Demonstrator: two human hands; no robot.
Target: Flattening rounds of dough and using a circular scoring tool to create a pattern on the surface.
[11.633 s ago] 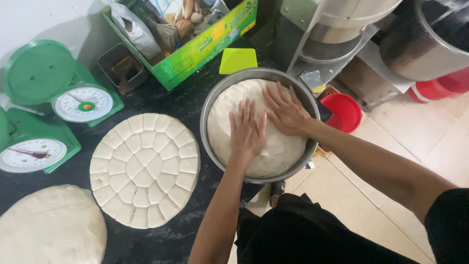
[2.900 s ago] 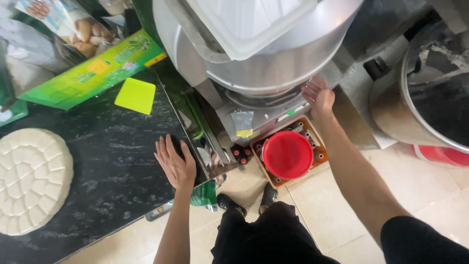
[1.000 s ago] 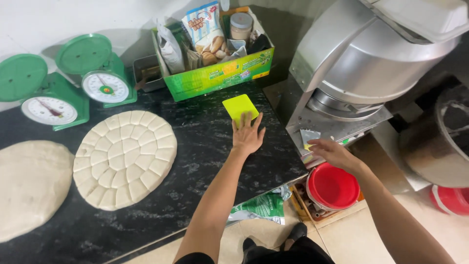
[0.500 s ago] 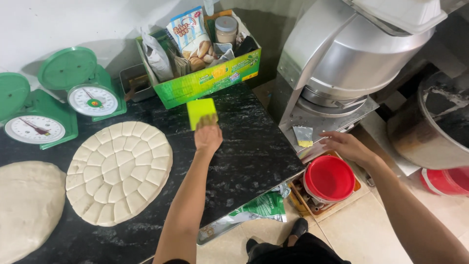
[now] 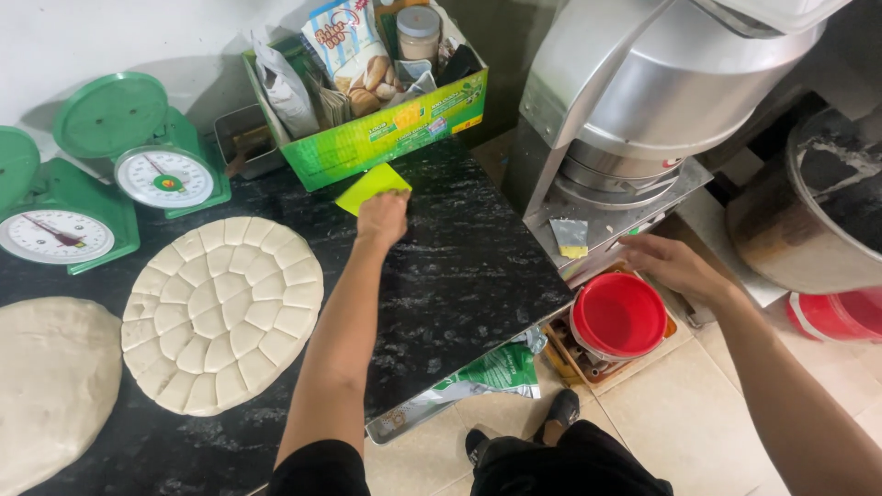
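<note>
Left hand (image 5: 383, 217) grips yellow scraper (image 5: 367, 186) near packet-filled green box (image 5: 386, 138).

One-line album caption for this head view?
Left hand on a yellow-green scraper beside portioned dough; right hand at the machine.

Two green scales (image 5: 165, 165) (image 5: 55, 234), two dough rounds (image 5: 222, 312) (image 5: 50, 386) (one scored), one red bucket (image 5: 618, 315)

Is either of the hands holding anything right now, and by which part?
Left hand grips the yellow-green scraper at its near edge; right hand holds nothing.
</note>
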